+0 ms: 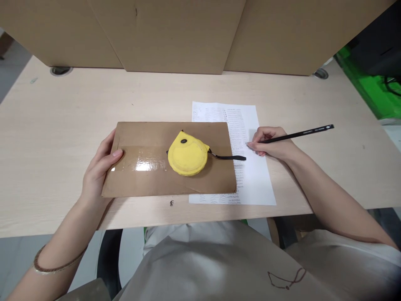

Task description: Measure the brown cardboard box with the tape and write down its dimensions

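My left hand (100,167) grips the left edge of a flat cardboard box (138,140), thumb on top. A strip of shiny clear tape runs across its upper face. On the box lies a yellow tape measure (187,156) with a black button, and its black wrist strap (232,157) reaches past the box's right edge. My right hand (269,142) is closed round a black pencil (297,134), fingertips resting on a sheet of paper (258,179) covered in handwritten lines. The box hides much of the sheet's left side.
Tall cardboard panels (175,37) stand along the back of the light wooden table (150,92). Cable holes (61,71) sit near both back corners. A small dark mark (171,203) shows near the front edge. Green material and a dark object (379,46) are at the right.
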The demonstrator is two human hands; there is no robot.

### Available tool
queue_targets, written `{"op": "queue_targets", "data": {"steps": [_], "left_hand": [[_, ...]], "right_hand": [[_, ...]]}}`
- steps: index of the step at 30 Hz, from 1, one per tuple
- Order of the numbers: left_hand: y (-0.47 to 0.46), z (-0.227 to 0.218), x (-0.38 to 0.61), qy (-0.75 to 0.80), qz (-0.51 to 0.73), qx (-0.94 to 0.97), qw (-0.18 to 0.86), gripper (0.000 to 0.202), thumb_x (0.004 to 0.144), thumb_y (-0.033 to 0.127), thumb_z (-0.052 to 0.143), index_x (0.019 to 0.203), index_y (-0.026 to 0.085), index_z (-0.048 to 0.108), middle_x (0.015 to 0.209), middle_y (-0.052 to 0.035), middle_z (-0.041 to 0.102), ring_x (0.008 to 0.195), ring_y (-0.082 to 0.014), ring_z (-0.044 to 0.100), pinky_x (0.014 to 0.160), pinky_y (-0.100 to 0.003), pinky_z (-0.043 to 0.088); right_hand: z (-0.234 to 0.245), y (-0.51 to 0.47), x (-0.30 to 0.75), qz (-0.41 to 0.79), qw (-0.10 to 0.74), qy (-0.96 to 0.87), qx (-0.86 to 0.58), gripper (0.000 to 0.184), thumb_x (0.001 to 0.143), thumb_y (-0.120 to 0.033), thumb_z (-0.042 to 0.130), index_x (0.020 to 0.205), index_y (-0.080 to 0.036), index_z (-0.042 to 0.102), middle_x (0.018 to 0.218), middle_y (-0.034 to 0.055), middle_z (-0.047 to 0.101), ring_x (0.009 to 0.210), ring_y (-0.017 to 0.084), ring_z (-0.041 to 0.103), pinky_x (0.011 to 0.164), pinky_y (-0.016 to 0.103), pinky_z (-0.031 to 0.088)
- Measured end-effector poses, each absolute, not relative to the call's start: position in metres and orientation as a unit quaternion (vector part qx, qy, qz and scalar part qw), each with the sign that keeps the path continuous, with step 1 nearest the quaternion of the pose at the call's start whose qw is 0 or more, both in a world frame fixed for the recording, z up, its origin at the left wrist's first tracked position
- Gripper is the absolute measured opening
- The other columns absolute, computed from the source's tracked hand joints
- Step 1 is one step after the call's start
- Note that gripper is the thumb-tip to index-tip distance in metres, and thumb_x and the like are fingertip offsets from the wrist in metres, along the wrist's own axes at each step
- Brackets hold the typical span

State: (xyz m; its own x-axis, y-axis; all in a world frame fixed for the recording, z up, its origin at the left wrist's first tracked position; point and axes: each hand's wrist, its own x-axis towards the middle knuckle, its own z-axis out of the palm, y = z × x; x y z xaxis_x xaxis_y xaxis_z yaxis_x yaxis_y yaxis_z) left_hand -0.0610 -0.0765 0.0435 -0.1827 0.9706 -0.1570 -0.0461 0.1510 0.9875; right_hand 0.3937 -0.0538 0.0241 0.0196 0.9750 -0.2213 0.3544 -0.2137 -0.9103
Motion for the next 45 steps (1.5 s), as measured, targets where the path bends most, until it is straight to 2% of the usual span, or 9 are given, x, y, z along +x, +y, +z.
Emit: {"op": "queue_targets", "data": {"steps": [7, 16, 20, 30, 38, 45], "left_hand": [[-0.0768, 0.0434, -0.0605, 0.567, 0.514, 0.407, 0.498, 0.060, 0.088, 0.038, 0.089, 0.148, 0.033, 0.080, 0.163, -0.0010, 0.071, 0.150, -0.0377, 0.064, 0.108, -0.035, 0.060], [-0.0767, 0.0439, -0.0597, 0.565, 0.517, 0.407, 0.498, 0.059, 0.088, 0.037, 0.089, 0.146, 0.033, 0.081, 0.163, -0.0014, 0.072, 0.149, -0.0384, 0.064, 0.110, -0.036, 0.060], [-0.0767, 0.0442, -0.0590, 0.571, 0.515, 0.402, 0.497, 0.058, 0.087, 0.036, 0.089, 0.145, 0.034, 0.082, 0.161, 0.0001, 0.073, 0.149, -0.0377, 0.065, 0.107, -0.035, 0.061], [-0.0760, 0.0469, -0.0556, 0.580, 0.518, 0.388, 0.495, 0.060, 0.082, 0.038, 0.092, 0.141, 0.034, 0.085, 0.158, 0.0005, 0.075, 0.148, -0.0388, 0.066, 0.110, -0.037, 0.061], [-0.0761, 0.0477, -0.0512, 0.597, 0.520, 0.379, 0.480, 0.061, 0.077, 0.041, 0.093, 0.137, 0.037, 0.086, 0.155, 0.0021, 0.077, 0.147, -0.0395, 0.066, 0.123, -0.044, 0.055], [-0.0763, 0.0467, -0.0526, 0.592, 0.517, 0.387, 0.482, 0.058, 0.081, 0.042, 0.092, 0.138, 0.040, 0.086, 0.153, 0.0050, 0.079, 0.145, -0.0377, 0.067, 0.121, -0.043, 0.055]], "right_hand": [[0.0274, -0.0553, 0.3916, 0.452, 0.340, -0.526, -0.635, 0.053, 0.057, -0.047, 0.109, 0.057, -0.024, 0.061, 0.050, -0.0005, 0.059, 0.044, 0.010, 0.051, 0.041, 0.025, 0.041], [0.0268, -0.0558, 0.3921, 0.451, 0.336, -0.534, -0.631, 0.055, 0.056, -0.052, 0.109, 0.056, -0.024, 0.062, 0.048, -0.0011, 0.059, 0.043, 0.010, 0.050, 0.040, 0.025, 0.040], [0.0260, -0.0556, 0.3919, 0.447, 0.345, -0.529, -0.633, 0.057, 0.055, -0.052, 0.109, 0.056, -0.024, 0.060, 0.048, -0.0012, 0.058, 0.043, 0.010, 0.049, 0.039, 0.025, 0.038], [0.0248, -0.0561, 0.3945, 0.440, 0.340, -0.536, -0.635, 0.056, 0.057, -0.049, 0.109, 0.057, -0.024, 0.060, 0.048, -0.0011, 0.057, 0.042, 0.010, 0.049, 0.039, 0.024, 0.038], [0.0238, -0.0555, 0.3962, 0.443, 0.337, -0.539, -0.632, 0.055, 0.056, -0.049, 0.109, 0.056, -0.023, 0.060, 0.047, -0.0012, 0.057, 0.040, 0.008, 0.046, 0.039, 0.023, 0.034], [0.0224, -0.0549, 0.3971, 0.433, 0.344, -0.542, -0.633, 0.053, 0.058, -0.047, 0.107, 0.056, -0.024, 0.059, 0.047, -0.0017, 0.056, 0.040, 0.008, 0.045, 0.038, 0.023, 0.033]]}}
